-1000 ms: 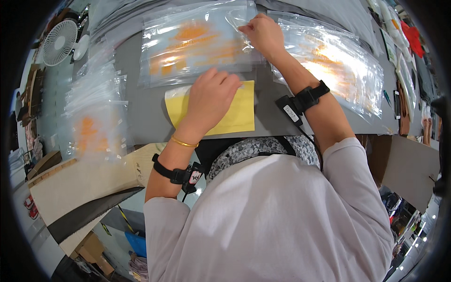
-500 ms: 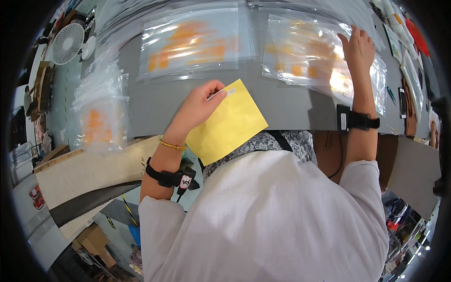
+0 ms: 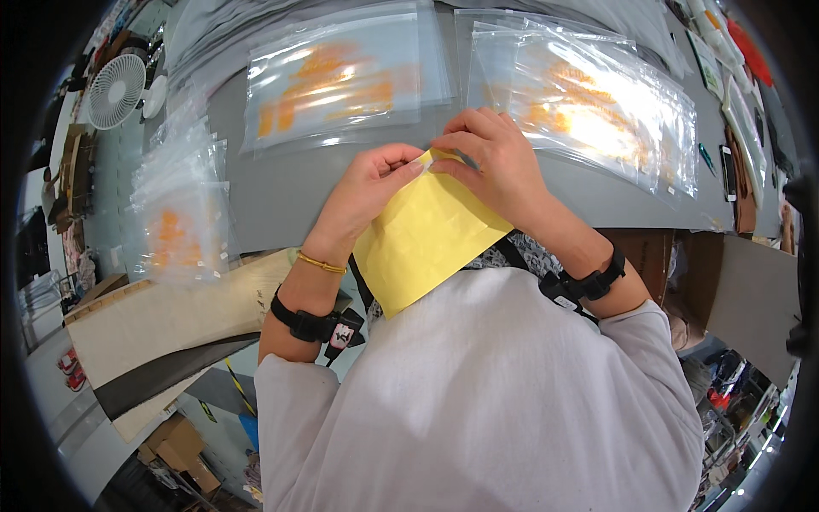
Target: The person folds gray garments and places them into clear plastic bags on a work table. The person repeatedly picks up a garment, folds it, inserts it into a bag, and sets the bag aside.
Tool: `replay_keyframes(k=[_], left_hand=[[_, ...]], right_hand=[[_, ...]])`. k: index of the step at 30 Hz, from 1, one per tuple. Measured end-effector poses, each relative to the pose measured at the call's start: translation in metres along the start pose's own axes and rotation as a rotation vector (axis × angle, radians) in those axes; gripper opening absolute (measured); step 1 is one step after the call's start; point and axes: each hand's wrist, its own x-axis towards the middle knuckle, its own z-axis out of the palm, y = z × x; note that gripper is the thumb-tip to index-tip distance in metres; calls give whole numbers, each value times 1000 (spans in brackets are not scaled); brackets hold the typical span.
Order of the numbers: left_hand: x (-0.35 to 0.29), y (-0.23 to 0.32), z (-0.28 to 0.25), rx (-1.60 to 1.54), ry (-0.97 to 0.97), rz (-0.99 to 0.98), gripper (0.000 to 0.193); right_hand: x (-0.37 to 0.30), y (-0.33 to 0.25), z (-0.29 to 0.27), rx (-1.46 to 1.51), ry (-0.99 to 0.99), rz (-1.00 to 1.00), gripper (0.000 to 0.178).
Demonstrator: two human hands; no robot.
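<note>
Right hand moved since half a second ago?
Yes, left and down in view: against the right-hand clear bags, the right hand went from over them to their near left corner, gripping the yellow sheet.

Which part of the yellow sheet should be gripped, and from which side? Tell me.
Probably best to pinch the yellow sheet at its upper end, left hand from the left, right hand from the right: it looks thin and flat, its lower corner hanging free.
</note>
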Motion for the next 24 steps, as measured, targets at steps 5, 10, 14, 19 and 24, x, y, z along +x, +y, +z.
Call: replay_keyframes(k=[5, 10, 14, 19, 24], left_hand=[[-6, -10, -7, -88, 19, 39, 24], [-10, -13, -18, -138, -19, 72, 23], [-14, -14, -26, -253, -70, 57, 22], [-16, -15, -33, -233, -58, 56, 21], [-15, -18, -34, -279, -35, 89, 19]], right_hand=[[4, -13, 7, 67, -94, 71, 22], [12, -16, 9, 16, -124, -39, 20], [16, -16, 9, 321, -263, 241, 18], [17, -15, 20, 987, -313, 651, 14], [22, -27, 22, 573, -180, 386, 17]])
